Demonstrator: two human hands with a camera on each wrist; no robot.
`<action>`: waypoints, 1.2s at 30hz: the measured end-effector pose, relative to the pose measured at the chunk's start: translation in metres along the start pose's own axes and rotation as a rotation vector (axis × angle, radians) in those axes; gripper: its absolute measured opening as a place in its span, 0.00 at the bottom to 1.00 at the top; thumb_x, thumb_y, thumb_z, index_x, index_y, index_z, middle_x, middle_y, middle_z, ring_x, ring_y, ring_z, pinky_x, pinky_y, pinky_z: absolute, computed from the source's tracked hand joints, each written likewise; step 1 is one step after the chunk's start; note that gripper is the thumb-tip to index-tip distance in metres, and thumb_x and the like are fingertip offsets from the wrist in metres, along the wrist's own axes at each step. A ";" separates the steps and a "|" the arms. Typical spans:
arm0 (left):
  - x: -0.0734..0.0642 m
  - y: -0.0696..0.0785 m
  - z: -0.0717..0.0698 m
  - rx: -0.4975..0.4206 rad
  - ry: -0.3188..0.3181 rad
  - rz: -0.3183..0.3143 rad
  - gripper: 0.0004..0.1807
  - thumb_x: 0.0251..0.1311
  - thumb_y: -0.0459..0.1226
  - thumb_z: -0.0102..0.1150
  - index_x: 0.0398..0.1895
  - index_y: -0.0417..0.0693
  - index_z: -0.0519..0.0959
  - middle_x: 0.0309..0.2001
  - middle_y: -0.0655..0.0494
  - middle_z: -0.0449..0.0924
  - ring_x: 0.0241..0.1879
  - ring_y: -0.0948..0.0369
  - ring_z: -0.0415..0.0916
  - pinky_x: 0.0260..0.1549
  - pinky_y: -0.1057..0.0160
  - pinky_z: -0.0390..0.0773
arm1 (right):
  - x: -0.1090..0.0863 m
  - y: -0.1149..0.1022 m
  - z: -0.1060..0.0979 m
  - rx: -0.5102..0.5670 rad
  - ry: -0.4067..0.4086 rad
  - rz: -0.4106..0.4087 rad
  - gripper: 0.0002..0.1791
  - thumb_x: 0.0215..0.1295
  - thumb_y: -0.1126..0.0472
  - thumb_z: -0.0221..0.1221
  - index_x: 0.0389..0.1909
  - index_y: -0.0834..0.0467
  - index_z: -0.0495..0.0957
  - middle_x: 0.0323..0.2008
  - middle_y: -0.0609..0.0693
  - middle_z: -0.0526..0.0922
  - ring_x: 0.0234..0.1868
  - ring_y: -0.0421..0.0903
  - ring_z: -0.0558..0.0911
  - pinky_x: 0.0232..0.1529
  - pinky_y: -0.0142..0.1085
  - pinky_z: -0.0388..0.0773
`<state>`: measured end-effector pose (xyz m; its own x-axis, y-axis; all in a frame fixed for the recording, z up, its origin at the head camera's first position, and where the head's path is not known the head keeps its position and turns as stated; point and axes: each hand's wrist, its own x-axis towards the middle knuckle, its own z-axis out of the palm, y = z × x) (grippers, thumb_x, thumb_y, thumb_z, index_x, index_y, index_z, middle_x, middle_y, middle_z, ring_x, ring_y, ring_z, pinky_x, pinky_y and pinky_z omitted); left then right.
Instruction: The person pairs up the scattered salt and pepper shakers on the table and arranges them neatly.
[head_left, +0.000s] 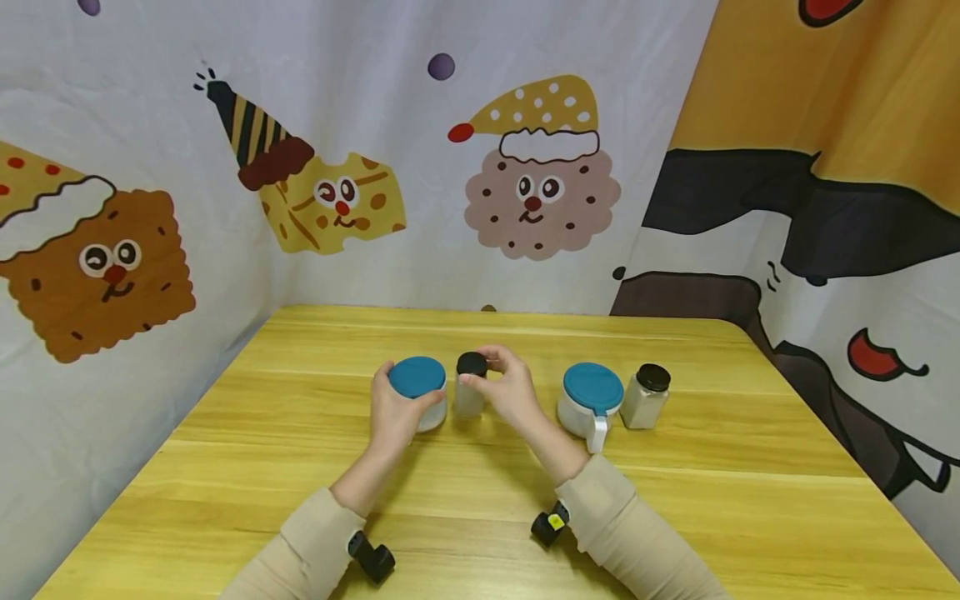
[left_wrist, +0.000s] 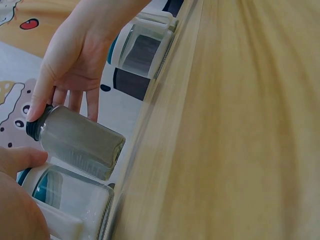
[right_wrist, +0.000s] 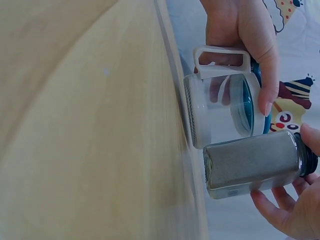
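Note:
My left hand [head_left: 396, 412] grips a clear jar with a blue lid [head_left: 417, 377], fingers and thumb around its top. In the right wrist view this jar's white handle [right_wrist: 222, 50] shows, and its clear wall [right_wrist: 215, 110] lets the fingers behind show through. Just right of it, my right hand [head_left: 513, 387] holds a small glass spice jar [head_left: 469, 402] near its black lid, between thumb and fingers. Greyish contents fill much of the spice jar [right_wrist: 252, 162], which leans slightly in the right wrist view. Whether its base touches the table I cannot tell.
A second blue-lidded jar [head_left: 588, 408] stands on the wooden table [head_left: 480, 500] to the right, handle towards me. Beside it is another black-lidded glass jar [head_left: 645, 398] with pale contents. A cartoon-printed curtain [head_left: 435, 167] hangs behind the table.

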<state>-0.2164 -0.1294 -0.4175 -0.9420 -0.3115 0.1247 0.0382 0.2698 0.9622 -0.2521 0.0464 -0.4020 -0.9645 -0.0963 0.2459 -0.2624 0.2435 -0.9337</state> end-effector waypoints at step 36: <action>0.000 -0.001 -0.001 0.026 0.004 -0.016 0.54 0.46 0.38 0.75 0.72 0.36 0.49 0.66 0.37 0.53 0.64 0.40 0.56 0.58 0.39 0.60 | -0.002 0.001 -0.001 0.002 -0.009 -0.002 0.22 0.53 0.63 0.71 0.49 0.59 0.77 0.48 0.53 0.79 0.51 0.53 0.76 0.46 0.46 0.77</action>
<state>-0.2163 -0.1308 -0.4180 -0.9409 -0.3199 0.1109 0.0148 0.2881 0.9575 -0.2502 0.0473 -0.4034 -0.9636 -0.1053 0.2456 -0.2644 0.2416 -0.9337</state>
